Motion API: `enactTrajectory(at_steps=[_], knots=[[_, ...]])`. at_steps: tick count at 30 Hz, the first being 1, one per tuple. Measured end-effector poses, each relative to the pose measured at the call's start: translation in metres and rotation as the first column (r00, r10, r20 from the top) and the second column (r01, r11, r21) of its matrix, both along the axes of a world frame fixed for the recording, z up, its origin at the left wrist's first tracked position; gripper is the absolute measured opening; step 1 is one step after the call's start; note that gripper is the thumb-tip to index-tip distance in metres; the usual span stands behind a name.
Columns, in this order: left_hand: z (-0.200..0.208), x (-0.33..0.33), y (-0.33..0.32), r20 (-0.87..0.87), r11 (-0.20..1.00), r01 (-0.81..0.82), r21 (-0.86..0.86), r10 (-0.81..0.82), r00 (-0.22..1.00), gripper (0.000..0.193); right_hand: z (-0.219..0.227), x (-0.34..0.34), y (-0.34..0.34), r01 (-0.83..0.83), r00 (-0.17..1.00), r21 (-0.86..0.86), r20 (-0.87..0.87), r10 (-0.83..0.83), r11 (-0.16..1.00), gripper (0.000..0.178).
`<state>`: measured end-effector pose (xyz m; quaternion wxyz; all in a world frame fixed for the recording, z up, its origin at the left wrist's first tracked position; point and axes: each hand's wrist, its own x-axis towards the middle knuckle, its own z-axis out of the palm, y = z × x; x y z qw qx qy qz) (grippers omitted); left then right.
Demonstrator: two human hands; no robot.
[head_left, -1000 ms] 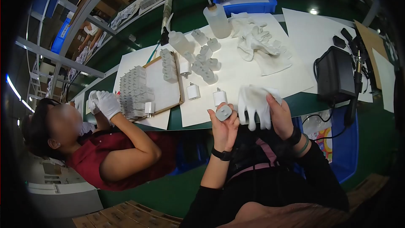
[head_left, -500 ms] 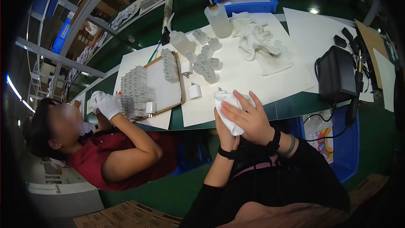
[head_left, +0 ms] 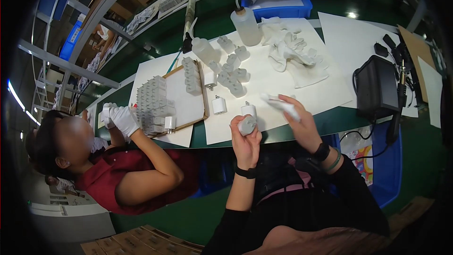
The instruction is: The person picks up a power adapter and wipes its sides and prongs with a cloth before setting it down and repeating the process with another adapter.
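My left hand [head_left: 246, 142] is closed around a white charger plug [head_left: 247, 125], its greyish end face turned up. Just beyond my fingers another white charger [head_left: 248, 109] stands on the white sheet with its prongs up. My right hand [head_left: 304, 125] pinches a folded white cloth [head_left: 283, 106], held off to the right of the plug and slightly blurred. Left of these, a single charger [head_left: 219, 105] stands upright on the sheet. Farther back is a loose group of chargers [head_left: 232, 73], several with greyish ends.
A cardboard tray [head_left: 206, 108] with rows of chargers lies to the left, beside a co-worker's gloved hands [head_left: 120, 117]. Two squeeze bottles [head_left: 246, 27] and crumpled white gloves [head_left: 290, 52] lie farther back. A black power box [head_left: 377, 82] with cables sits at right.
My hands have parted: the right has drawn the cloth up and to the right, uncovering the charger plug in my left hand. My left hand has shifted slightly left.
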<state>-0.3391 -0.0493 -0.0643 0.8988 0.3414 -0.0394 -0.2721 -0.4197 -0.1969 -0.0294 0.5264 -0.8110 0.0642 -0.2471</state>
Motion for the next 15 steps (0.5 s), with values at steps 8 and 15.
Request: enactTrajectory(at_steps=[8,15], knots=[[0.001,-0.006,0.004,0.554,0.903,-0.326,0.282,0.124,0.823,0.046,0.019,0.002,0.025,-0.030,0.992,-0.517,0.090,0.089,0.856,0.034],[-0.012,0.004,0.013,0.884,0.772,-0.563,0.295,0.004,0.468,0.044,0.008,-0.002,0.035,0.076,0.990,-0.591,0.143,0.012,0.803,0.033]])
